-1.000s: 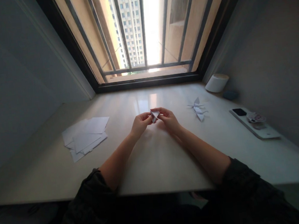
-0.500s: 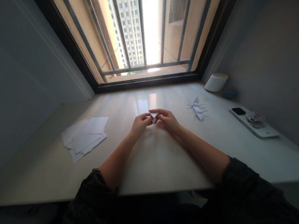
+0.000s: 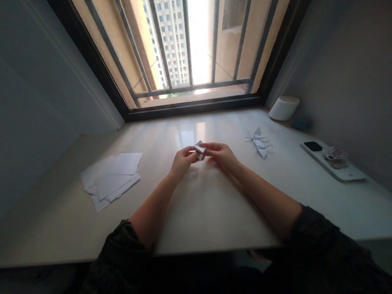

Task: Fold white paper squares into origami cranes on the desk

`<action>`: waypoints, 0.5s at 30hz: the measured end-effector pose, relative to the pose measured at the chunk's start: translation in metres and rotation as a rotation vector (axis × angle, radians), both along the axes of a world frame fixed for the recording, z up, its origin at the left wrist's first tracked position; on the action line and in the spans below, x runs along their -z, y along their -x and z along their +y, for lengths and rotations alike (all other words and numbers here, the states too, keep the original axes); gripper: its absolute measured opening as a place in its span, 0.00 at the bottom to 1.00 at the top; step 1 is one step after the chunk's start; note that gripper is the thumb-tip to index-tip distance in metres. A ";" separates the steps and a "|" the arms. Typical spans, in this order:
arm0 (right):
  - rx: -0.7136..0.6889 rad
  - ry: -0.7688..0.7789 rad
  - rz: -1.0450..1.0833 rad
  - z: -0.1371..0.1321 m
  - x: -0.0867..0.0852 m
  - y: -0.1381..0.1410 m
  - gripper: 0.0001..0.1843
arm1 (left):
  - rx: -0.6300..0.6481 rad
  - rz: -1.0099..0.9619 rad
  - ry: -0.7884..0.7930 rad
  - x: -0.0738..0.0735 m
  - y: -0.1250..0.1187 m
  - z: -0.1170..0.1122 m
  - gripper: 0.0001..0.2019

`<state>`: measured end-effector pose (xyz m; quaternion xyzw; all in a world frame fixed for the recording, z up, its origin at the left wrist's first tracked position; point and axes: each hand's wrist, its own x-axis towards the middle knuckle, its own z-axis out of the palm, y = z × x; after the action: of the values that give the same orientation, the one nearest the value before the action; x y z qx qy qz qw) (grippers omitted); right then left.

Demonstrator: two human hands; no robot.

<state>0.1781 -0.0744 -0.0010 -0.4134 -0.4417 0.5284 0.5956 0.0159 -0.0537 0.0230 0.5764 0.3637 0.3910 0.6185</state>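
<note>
A small piece of folded white paper (image 3: 200, 147) is held between both hands, just above the white tabletop (image 3: 208, 210). My left hand (image 3: 182, 161) pinches its left side between thumb and fingers. On the other side, my right hand (image 3: 222, 154) is closed on its right edge, the index finger near the top. The paper shows a pointed top and a narrow tip pointing down; its finer folds are too small to make out. To the right of my hands lie two folded paper cranes (image 3: 259, 143) close together.
Several loose white paper sheets (image 3: 116, 177) lie overlapping on the left. At the right are a phone (image 3: 349, 172) with a round grip on its back, a white cylindrical object (image 3: 284, 108) and a dark bluish item (image 3: 302, 123). A barred window (image 3: 192, 107) stands behind.
The folded paper has been turned in my hands, so its top now shows a raised point instead of a flat edge. My right index finger has drawn back to the right.
</note>
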 end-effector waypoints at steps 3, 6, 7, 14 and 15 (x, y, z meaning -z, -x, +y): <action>0.010 0.019 0.034 0.000 -0.001 0.002 0.21 | 0.023 0.028 0.001 0.002 0.001 0.001 0.19; 0.065 0.001 0.049 0.000 -0.001 0.004 0.21 | 0.052 0.022 -0.004 0.004 0.000 0.003 0.21; 0.092 -0.001 0.048 0.000 -0.001 0.005 0.21 | 0.063 0.015 -0.013 0.004 0.000 0.003 0.21; 0.165 0.029 -0.022 -0.001 -0.002 0.004 0.20 | -0.015 0.157 -0.220 0.005 0.001 0.005 0.18; 0.165 0.026 -0.035 -0.002 -0.003 0.004 0.19 | -0.047 0.173 -0.242 0.005 0.001 0.005 0.18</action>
<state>0.1741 -0.0759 0.0019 -0.4654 -0.4097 0.4761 0.6236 0.0147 -0.0490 0.0182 0.6697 0.3793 0.3954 0.5014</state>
